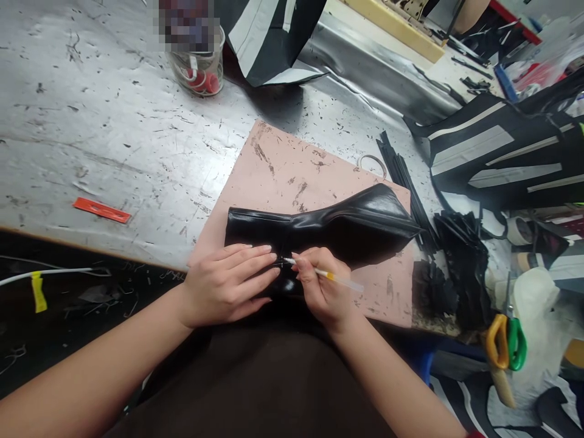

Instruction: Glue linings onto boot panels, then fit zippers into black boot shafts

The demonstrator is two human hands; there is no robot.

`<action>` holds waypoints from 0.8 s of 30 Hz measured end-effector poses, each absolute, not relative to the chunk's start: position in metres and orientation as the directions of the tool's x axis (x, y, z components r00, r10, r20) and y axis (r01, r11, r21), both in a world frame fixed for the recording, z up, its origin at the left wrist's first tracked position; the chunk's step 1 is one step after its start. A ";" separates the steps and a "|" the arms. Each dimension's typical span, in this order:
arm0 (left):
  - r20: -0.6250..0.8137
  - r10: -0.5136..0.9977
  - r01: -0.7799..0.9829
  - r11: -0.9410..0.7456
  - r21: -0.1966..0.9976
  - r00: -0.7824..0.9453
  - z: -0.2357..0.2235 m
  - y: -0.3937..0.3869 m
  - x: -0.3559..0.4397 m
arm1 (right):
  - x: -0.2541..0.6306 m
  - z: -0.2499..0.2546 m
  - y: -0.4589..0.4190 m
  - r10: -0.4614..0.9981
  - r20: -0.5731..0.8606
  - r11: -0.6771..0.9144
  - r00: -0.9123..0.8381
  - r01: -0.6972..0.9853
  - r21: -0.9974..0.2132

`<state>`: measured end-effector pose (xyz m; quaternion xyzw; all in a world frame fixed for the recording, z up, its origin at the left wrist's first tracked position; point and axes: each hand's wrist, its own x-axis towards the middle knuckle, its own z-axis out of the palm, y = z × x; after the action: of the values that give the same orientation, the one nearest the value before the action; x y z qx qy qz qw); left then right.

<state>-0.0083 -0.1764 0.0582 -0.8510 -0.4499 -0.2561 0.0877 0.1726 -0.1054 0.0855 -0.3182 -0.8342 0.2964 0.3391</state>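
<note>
1. Head view: from where I sit, the tip of the slim pen-like tool [329, 276] is hard to make out; it meets the glossy black piece [314, 230] just beside the left fingertips, and I cannot tell whether it has left a mark.
2. I see the near part of the black piece partly covered by both hands, and its near edge is lost against the dark clothing [269, 383].
3. Blurred squares blot out the top of the clear cup [198, 73] on the far side, so I cannot read its upper contents.
4. At the right, black panels with white strips [506, 149] run out of my view, and the blades of the scissors [506, 344] are only faintly discernible.
5. I have the left hand [232, 283] laid palm down, its fingers extended to the right over the black piece, unclenched, thumb apart on the near side.
6. I have the right hand [323, 285] curled, thumb and fingers pinching the tool close to its tip; its clear tail points right.
7. Both forearms reach in from the near corners and angle inward, so the hands nearly meet.
8. The black piece lies across the near half of the pink mat [292, 167], itself on the scuffed silvery table [114, 134]; an orange strip [101, 210] lies well to the left.
</note>
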 end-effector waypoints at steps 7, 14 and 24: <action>0.547 0.710 0.819 -0.569 0.072 0.445 0.057 -0.176 -0.009 | 0.173 0.085 -0.105 0.740 0.349 0.544 -0.575 0.208 -0.813; 0.560 0.704 0.815 -0.573 0.085 0.436 0.056 -0.178 -0.008 | 0.171 0.087 -0.104 0.691 0.363 0.605 -0.625 0.225 -0.764; 0.559 0.704 0.809 -0.579 0.095 0.438 0.056 -0.177 -0.008 | 0.171 0.088 -0.105 0.686 0.361 0.628 -0.632 0.262 -0.733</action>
<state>-0.0083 -0.1772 0.0555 -0.8428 -0.4489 -0.2819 0.0938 0.1708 -0.1047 0.0882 -0.2815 -0.8420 0.3270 0.3239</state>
